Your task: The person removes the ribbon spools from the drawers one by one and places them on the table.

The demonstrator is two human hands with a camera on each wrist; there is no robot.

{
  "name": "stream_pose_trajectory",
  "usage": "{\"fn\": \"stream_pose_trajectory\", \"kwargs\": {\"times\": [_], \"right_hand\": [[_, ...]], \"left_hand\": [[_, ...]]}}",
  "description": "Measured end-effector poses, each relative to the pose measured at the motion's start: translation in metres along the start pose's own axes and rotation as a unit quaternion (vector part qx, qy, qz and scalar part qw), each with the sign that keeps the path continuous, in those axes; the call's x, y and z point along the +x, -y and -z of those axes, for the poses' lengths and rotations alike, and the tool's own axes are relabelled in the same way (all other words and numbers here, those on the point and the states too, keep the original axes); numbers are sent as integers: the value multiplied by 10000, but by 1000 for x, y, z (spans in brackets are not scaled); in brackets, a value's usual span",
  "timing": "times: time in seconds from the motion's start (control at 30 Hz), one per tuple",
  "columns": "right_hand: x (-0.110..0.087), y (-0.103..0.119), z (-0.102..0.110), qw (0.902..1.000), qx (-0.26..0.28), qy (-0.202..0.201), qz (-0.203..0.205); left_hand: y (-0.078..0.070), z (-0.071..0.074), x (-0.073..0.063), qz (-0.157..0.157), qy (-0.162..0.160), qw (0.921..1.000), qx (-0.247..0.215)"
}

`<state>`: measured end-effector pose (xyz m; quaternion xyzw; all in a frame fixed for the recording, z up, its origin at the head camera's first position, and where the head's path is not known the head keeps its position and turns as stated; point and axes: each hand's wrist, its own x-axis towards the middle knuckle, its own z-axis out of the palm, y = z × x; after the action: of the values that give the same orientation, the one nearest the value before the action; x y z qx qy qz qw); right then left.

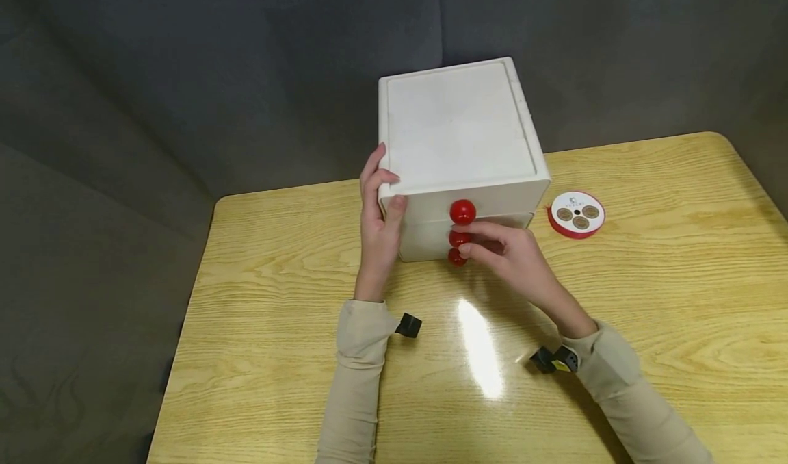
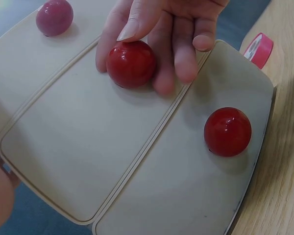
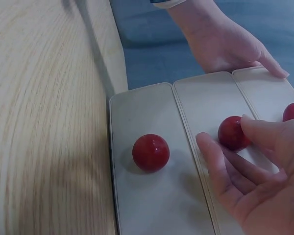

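Note:
A white three-drawer box [image 1: 455, 129] stands on the wooden table, a round red knob on each drawer front. My left hand [image 1: 377, 235] holds its front left corner, thumb on the front face and fingers along the side and top edge. At the middle drawer, my right hand [image 1: 520, 259] pinches the red knob [image 2: 131, 63], thumb on one side and fingers on the other. The top knob [image 1: 463, 212] and the bottom knob [image 3: 151, 153] are untouched. All three drawer fronts look flush in the wrist views.
To the right of the box lies a spool of red ribbon [image 1: 576, 214] with a white face. Dark grey cloth [image 1: 295, 74] hangs behind the table [image 1: 277, 300]. Black wrist cameras [image 1: 409, 325] stick out from both sleeves.

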<state>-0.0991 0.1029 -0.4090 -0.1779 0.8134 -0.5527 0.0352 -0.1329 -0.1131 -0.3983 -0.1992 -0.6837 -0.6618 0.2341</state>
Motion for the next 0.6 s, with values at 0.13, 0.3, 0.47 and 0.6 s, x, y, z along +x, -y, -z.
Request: {"fn": "stream_pose_trajectory", "kwargs": {"times": [0.13,0.3,0.47,0.6], "right_hand": [[0,1,-1,10000,13,-40,-28],[-1,3,-1,9999,-78,-50,-84],[-4,5,-1,9999,-59,-28,-122],[-6,7,0,9998,65,78,-165]], "left_hand": [[1,1,0,-3,5,10000,-19],[1,2,0,-10,38,10000,-10],[-1,4,1,8,124,9998,121],[-2,8,1,36,233,9993,295]]}}
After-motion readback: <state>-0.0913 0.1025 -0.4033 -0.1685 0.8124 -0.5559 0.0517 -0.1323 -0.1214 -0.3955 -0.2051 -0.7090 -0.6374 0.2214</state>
